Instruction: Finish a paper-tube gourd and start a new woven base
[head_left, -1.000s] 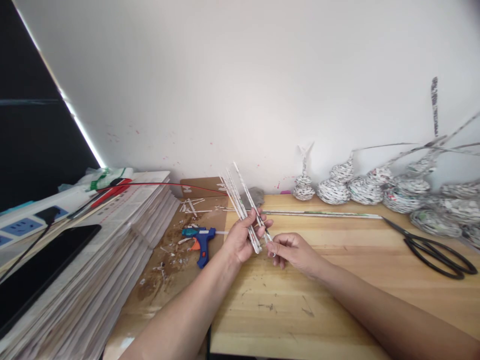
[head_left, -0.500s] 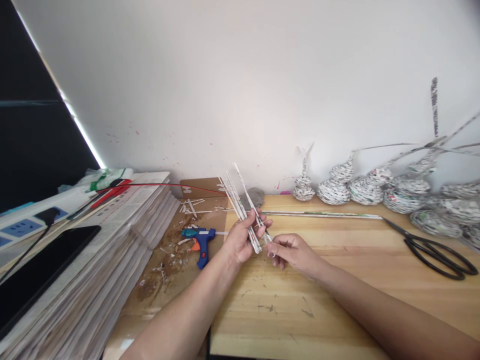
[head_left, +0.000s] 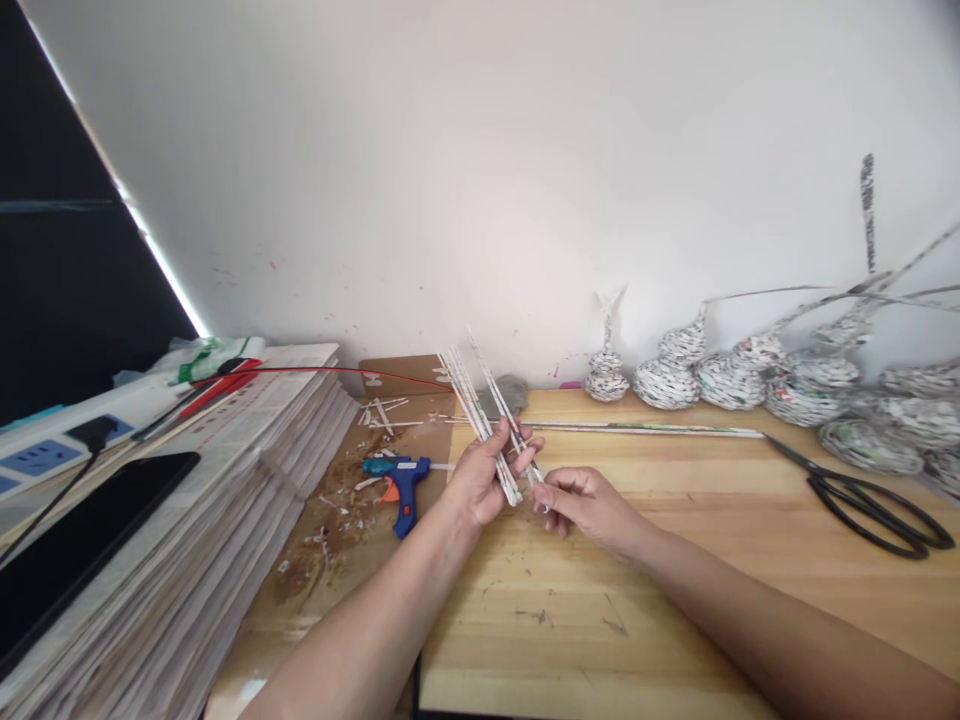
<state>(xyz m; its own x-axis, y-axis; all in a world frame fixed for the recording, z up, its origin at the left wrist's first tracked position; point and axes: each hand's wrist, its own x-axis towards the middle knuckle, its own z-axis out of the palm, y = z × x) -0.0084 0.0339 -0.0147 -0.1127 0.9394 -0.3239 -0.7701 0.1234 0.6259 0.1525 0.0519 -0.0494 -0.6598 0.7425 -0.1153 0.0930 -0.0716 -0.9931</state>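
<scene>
My left hand (head_left: 480,478) is closed around a bundle of thin rolled newspaper sticks (head_left: 466,394), which slant up and away from me over the table. One separate paper stick (head_left: 489,370) crosses the left fingers at an angle to the bundle. Its lower end is pinched between the thumb and fingers of my right hand (head_left: 574,500). Behind the hands, long paper sticks (head_left: 645,429) lie across the wooden board. A blue glue gun (head_left: 406,490) with an orange trigger rests to the left of my left hand.
Black scissors (head_left: 862,500) lie at the right. Several woven paper gourds (head_left: 667,370) line the wall. On the left stands a stack of newspapers (head_left: 277,480) bearing a black phone (head_left: 97,550) and a power strip (head_left: 45,455). Paper scraps (head_left: 386,412) litter the brown sheet.
Almost nothing differs. Both hands keep their places, and the separate stick is still held at its lower end; the bundle has shifted very slightly.
</scene>
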